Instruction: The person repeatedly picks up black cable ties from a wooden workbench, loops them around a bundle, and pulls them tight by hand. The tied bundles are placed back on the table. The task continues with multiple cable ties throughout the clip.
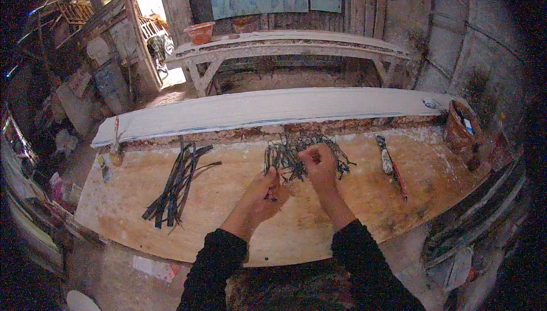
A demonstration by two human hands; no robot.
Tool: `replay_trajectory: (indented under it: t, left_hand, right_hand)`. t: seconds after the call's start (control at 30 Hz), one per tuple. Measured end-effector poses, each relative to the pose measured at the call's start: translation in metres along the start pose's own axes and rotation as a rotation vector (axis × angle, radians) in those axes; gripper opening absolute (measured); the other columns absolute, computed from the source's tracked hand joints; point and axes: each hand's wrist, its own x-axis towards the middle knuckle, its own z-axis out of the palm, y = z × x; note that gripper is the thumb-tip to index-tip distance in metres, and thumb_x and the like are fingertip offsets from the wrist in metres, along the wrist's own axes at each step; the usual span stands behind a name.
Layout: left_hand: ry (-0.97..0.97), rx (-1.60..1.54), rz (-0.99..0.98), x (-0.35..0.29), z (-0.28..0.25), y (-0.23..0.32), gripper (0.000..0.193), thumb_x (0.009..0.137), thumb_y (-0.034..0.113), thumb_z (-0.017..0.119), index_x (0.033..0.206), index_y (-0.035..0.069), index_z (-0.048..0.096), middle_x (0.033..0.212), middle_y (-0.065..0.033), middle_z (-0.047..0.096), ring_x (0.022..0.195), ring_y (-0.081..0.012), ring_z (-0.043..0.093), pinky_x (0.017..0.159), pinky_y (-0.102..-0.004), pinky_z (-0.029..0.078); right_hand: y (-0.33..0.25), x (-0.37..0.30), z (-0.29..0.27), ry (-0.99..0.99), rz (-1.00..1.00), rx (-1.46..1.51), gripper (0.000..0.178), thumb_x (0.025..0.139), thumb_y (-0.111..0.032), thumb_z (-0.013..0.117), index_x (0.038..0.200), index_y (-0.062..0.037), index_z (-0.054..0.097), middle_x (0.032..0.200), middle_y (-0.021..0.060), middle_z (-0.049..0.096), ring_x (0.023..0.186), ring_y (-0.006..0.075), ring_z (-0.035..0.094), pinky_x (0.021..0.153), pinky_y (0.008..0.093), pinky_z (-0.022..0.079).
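In front of me a tangled pile of thin dark strips (310,141), many bent into loops, lies on the wooden board (228,231). My left hand (263,192) is closed at the near left side of the pile, with a small bunch of looped dark strips (273,156) rising from its fingers. My right hand (320,165) is over the pile, its fingers curled in a pinch. Whatever sits between the right fingertips is too small to make out. To the left lies a loose bundle of longer flat black strips (178,183), apart from both hands.
Right of the pile lie a tool with a whitish handle (386,161) and a red pen-like stick (400,184). A brown bucket (460,131) stands at the right end. A long pale slab (268,108) borders the board's far side. Farther back, an orange basin (200,33) sits on a bench (296,50).
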Motion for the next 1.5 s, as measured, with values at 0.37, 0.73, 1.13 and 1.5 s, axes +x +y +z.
replay_trajectory:
  t: [0.37, 0.73, 1.13, 1.5]
  left_hand:
    - [0.104, -0.549, 0.071, 0.001, 0.016, 0.011, 0.016, 0.097, 0.025, 0.046, 0.089, 0.011, 0.050, 0.062, 0.0023, 0.042, 0.056, -0.0126, 0.043, 0.054, -0.0293, 0.042]
    - [0.076, -0.546, 0.110, 0.008, -0.002, 0.004, 0.028, 0.090, 0.040, 0.054, 0.091, 0.013, 0.048, 0.060, 0.0046, 0.036, 0.053, -0.0085, 0.039, 0.051, -0.0254, 0.040]
    - [0.061, -0.071, 0.213, -0.023, 0.029, 0.021, 0.030, 0.097, 0.028, 0.046, 0.111, 0.002, 0.048, 0.090, -0.0067, 0.060, 0.086, -0.0202, 0.061, 0.071, -0.0370, 0.054]
    - [0.138, -0.452, 0.041, -0.004, 0.015, 0.007, 0.016, 0.093, 0.028, 0.055, 0.090, 0.013, 0.050, 0.076, -0.0012, 0.055, 0.065, -0.0154, 0.059, 0.054, -0.0312, 0.050]
  right_hand:
    - [0.036, 0.006, -0.028, -0.040, 0.091, -0.832, 0.025, 0.074, -0.028, 0.071, 0.096, -0.0174, 0.068, 0.102, 0.0066, 0.060, 0.098, 0.0323, 0.055, 0.085, 0.0504, 0.039]
    - [0.008, 0.012, -0.024, 0.023, -0.140, -0.391, 0.014, 0.074, -0.014, 0.069, 0.087, -0.0086, 0.068, 0.087, 0.0076, 0.066, 0.084, 0.0276, 0.060, 0.082, 0.0419, 0.040]
    - [-0.050, -0.028, 0.007, -0.525, -0.389, -0.138, 0.028, 0.068, -0.018, 0.072, 0.093, -0.0079, 0.066, 0.093, 0.0071, 0.065, 0.090, 0.0284, 0.058, 0.081, 0.0391, 0.044]
    - [-0.055, -0.030, 0.011, -0.603, -0.430, -0.126, 0.019, 0.073, -0.014, 0.067, 0.091, -0.0064, 0.064, 0.095, 0.0096, 0.062, 0.092, 0.0302, 0.057, 0.082, 0.0409, 0.044]
